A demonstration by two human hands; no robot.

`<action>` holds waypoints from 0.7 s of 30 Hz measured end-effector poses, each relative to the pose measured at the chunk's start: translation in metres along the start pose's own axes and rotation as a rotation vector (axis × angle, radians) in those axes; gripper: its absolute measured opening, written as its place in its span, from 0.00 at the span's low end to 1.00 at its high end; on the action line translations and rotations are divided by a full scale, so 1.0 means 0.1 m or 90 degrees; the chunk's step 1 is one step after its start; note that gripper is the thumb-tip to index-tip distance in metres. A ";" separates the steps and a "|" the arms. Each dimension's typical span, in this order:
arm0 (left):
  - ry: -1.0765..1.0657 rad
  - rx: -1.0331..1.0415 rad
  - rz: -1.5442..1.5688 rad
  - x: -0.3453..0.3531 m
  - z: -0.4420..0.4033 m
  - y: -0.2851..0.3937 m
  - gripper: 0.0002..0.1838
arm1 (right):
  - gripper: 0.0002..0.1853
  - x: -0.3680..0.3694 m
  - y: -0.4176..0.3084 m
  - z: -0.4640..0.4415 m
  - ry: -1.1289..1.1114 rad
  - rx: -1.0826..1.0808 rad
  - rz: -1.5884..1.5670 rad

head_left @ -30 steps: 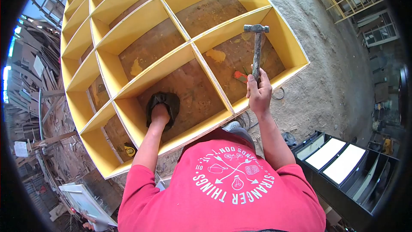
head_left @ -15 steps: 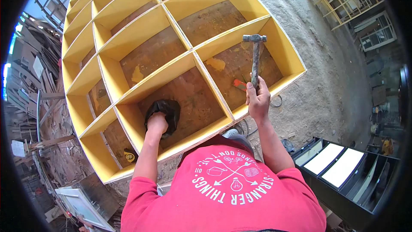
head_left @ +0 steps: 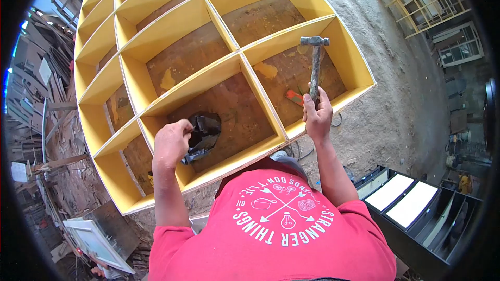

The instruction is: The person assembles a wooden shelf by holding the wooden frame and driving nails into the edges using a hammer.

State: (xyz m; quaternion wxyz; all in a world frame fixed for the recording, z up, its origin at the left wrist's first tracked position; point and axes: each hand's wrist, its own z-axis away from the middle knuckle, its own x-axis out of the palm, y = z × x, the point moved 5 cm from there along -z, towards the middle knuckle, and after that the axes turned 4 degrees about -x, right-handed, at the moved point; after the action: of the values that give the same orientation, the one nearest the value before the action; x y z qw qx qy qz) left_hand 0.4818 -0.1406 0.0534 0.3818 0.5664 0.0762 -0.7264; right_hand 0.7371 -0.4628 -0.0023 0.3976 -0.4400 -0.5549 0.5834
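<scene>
My right hand (head_left: 319,114) grips a ball-peen hammer (head_left: 315,62) low on its worn handle, with the metal head up. My left hand (head_left: 173,139) is above the left divider of a front compartment, just beside a crumpled black plastic bag (head_left: 207,131). Its fingertips are pinched together; whether something small is between them cannot be made out. The bag lies inside the compartment of a large yellow wooden grid frame (head_left: 259,99). In the compartment to the right, a tool with an orange-red part (head_left: 295,97) lies near the hammer handle.
A yellow-and-black object (head_left: 150,178) is partly hidden behind my left forearm. Black shelving with white panels (head_left: 411,204) stands at the lower right. Wood scraps (head_left: 54,67) are piled on the left, and a white-framed panel (head_left: 99,244) leans at the lower left.
My left hand has come out of the black bag and moved up and left, its fingers now pinched. The hammer stays upright in my right hand. The view has shifted slightly.
</scene>
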 end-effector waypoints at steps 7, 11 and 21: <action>-0.188 0.095 0.525 0.97 -0.69 0.45 0.10 | 0.17 0.00 -0.02 0.01 -0.001 0.009 0.003; -0.299 0.092 0.755 1.03 -0.77 0.96 0.10 | 0.23 -0.01 -0.03 0.00 -0.014 0.005 0.006; -0.303 0.160 0.810 0.93 -0.55 1.64 0.12 | 0.20 -0.02 -0.03 0.00 0.005 0.009 -0.024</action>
State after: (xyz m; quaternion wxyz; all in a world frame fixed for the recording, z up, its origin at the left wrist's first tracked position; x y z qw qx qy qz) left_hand 0.6235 -0.2687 0.0050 0.6715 0.3663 -0.4416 -0.4690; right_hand 0.7378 -0.4640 0.0012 0.4137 -0.4286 -0.5573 0.5784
